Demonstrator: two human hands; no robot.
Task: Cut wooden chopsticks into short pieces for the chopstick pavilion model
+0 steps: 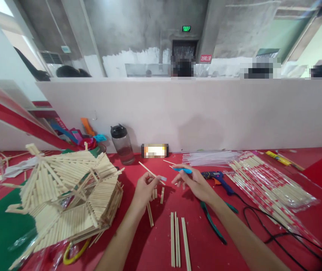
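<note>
My left hand [146, 188] pinches a thin wooden stick [147, 168], which slants down to the right past my fingertips. A small pale, translucent piece [163, 178] also shows at those fingertips; its kind is unclear. My right hand [196, 183] grips a blue pen [184, 171] with its tip toward the left, apart from the stick. Below my left hand lie short cut stick pieces [162, 195] and a longer pair [150, 214]. Several long sticks [175, 241] lie nearer me. Green-handled pliers [213, 226] are partly under my right forearm.
A large model built of sticks [61, 203] stands at left. A dark bottle [123, 145] and a phone [154, 151] stand by the white partition [155, 109]. On the right are a blue glue gun [223, 181], its black cable, white glue sticks [208, 158] and packaged sticks [279, 180].
</note>
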